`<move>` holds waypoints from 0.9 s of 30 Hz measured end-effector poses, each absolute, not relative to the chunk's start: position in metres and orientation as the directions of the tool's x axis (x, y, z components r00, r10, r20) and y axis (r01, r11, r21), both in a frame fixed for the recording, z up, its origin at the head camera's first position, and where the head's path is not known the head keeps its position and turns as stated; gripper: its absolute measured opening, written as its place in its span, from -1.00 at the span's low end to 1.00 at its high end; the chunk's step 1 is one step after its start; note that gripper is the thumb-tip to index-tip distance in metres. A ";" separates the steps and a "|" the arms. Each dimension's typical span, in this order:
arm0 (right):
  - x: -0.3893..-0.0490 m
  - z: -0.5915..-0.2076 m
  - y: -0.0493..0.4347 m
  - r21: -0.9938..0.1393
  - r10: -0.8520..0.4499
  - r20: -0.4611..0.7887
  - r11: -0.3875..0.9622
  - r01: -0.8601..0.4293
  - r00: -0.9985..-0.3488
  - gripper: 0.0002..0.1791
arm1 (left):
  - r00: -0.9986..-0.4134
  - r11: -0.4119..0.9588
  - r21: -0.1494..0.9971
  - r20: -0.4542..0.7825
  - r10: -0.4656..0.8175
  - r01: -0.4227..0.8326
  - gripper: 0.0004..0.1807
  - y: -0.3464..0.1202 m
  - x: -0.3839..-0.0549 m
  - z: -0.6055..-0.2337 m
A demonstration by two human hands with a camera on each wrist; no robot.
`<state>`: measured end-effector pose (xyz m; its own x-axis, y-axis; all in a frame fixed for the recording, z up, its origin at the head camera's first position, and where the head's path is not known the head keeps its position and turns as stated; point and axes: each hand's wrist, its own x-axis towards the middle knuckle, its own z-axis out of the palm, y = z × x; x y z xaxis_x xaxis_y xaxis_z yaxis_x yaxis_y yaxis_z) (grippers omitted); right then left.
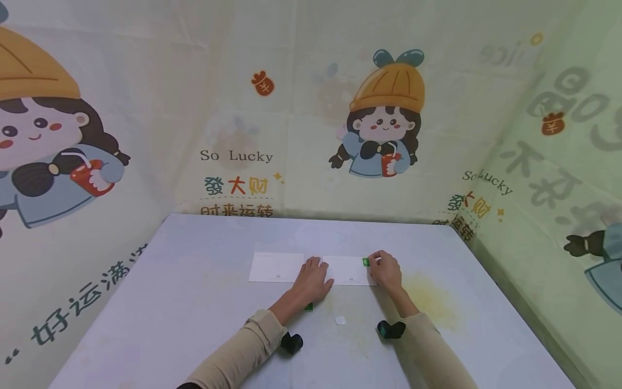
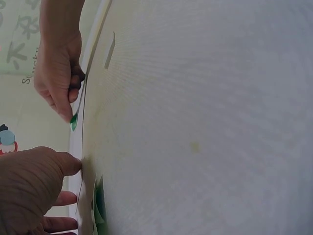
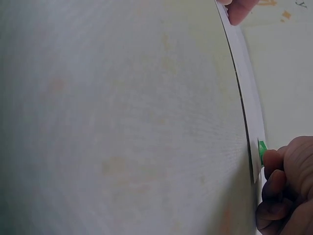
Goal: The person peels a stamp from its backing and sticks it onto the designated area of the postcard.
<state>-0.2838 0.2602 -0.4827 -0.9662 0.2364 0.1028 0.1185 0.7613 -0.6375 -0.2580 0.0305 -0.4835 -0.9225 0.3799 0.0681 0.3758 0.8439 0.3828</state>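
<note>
two sleeves (image 1: 233,354) reach two cards (image 1: 272,267) (left fingers (image 2: 59,224) apart), right fingers (image 3: 273,160) pinching one green slip (image 1: 366,262).

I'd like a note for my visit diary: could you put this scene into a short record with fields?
Left hand: rests at the left end of the right white card
Right hand: pinches a small green stamp-like piece at that card's upper right corner
Beside it: left white card
Nearer the person: another green piece, partly hidden by the left arm; small white scrap
Surface: white table
Backdrop: printed cloth with cartoon figures
</note>
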 end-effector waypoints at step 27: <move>-0.285 -0.487 0.259 -0.594 0.229 0.136 0.797 0.106 -0.964 -0.77 | -0.918 0.843 0.371 0.087 0.387 0.390 -0.45 0.030 -0.258 -0.486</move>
